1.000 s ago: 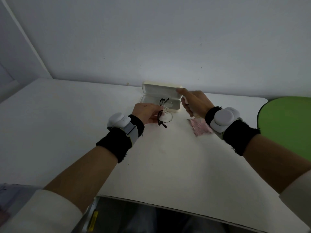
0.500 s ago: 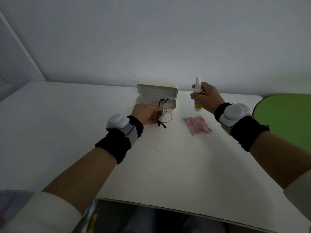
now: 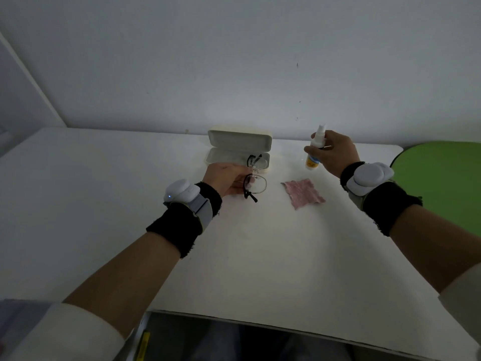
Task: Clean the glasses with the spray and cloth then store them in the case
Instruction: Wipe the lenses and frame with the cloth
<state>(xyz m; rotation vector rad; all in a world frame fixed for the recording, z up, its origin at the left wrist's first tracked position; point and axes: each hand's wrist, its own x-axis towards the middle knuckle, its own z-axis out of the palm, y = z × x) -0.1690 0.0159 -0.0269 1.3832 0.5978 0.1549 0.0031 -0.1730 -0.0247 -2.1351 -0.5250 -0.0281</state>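
Note:
My left hand (image 3: pixel 226 180) holds the black-framed glasses (image 3: pixel 255 179) by one side, just in front of the open cream case (image 3: pixel 238 148) at the back of the white table (image 3: pixel 260 256). One lens hangs over the table, the other over the case's lower half. My right hand (image 3: pixel 335 152) grips a small white spray bottle (image 3: pixel 315 147) upright, to the right of the case and above the table. A pink cloth (image 3: pixel 303 192) lies flat on the table between my two hands.
A grey wall runs right behind the case. A green round surface (image 3: pixel 442 183) adjoins the table at the right. The table's front edge lies near my body, with dark floor below.
My right hand left the case's lid, took the spray bottle to the right and now holds it raised. My left hand has kept the glasses in nearly the same place.

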